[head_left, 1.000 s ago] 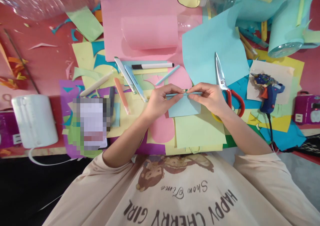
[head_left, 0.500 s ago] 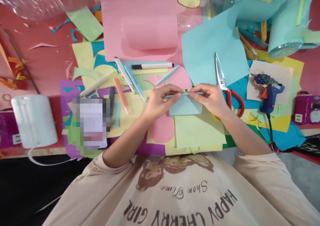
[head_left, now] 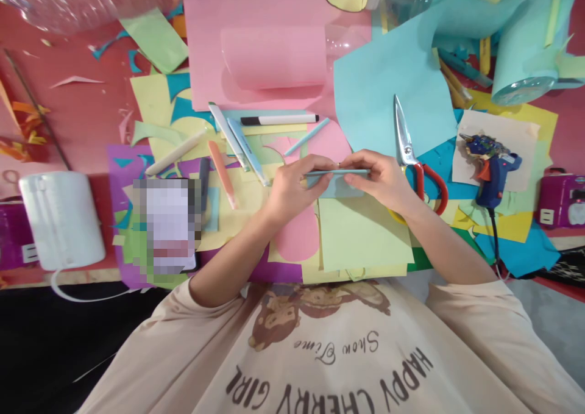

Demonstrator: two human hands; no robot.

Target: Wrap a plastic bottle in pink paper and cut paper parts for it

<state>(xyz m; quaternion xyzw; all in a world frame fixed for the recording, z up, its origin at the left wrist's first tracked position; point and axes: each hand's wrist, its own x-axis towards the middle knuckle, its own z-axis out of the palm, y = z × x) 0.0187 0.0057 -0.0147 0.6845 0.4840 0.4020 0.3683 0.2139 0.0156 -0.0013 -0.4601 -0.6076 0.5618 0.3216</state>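
Between my two hands is a small piece of light blue paper (head_left: 339, 187) with its far edge rolled into a narrow tube. My left hand (head_left: 295, 185) pinches the left part of the roll, thumb on the near side and fingers behind. At the other end my right hand (head_left: 381, 179) grips it the same way. A finished-looking thin blue paper roll (head_left: 306, 136) lies just beyond my left hand. Red-and-yellow-handled scissors (head_left: 406, 149) rest right of my right hand, blades pointing away. Pale green paper (head_left: 365, 234) lies beneath the work.
A blue glue gun (head_left: 496, 173) lies on the right, its cord trailing toward me. Pens, including a black-and-white marker (head_left: 278, 120), lie beyond my left hand. A phone (head_left: 169, 225) and a white case (head_left: 63, 221) sit left. A pink paper-wrapped bottle (head_left: 276, 57) lies at the back.
The blue paper has been rolled further: less of its flat part hangs toward me, and the roll looks thicker. Both hands stay in nearly the same place.
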